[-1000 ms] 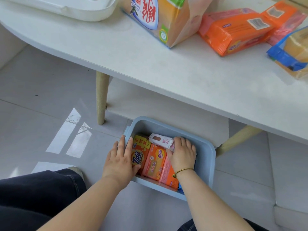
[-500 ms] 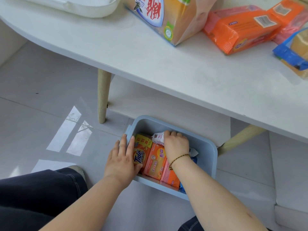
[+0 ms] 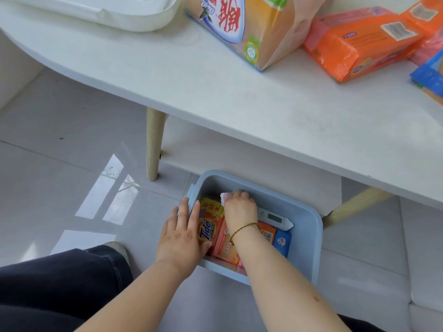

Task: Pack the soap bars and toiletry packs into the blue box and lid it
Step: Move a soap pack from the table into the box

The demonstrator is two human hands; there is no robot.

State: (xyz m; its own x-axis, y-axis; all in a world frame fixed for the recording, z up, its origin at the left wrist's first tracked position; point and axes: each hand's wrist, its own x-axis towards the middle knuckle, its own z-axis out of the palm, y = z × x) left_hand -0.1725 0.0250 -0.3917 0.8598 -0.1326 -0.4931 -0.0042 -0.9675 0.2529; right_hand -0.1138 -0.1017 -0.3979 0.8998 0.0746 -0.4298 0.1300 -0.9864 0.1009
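Observation:
The blue box (image 3: 309,238) sits on the floor under the table edge. Inside lie a yellow-orange Tide soap bar (image 3: 208,227), a pink-orange soap bar (image 3: 224,248), a blue pack (image 3: 282,240) and a white toiletry pack (image 3: 275,217) along the back. My left hand (image 3: 182,236) rests flat over the box's left rim, thumb on the Tide bar. Reaching in toward the back wall, my right hand (image 3: 239,208) is closed over the white pack's left end. On the table lie an orange pack (image 3: 359,46) and a big soap multipack (image 3: 242,27).
A white lid (image 3: 115,13) lies on the white table (image 3: 239,101) at the far left. A blue and yellow pack (image 3: 431,80) sits at the right edge. Wooden table legs (image 3: 154,144) stand left and right of the box. My dark-trousered knee (image 3: 60,291) is at the bottom left.
My right hand has slid with the white pack from the box's middle toward its back wall, turning the pack so it lies along the back. My left hand stayed on the left rim.

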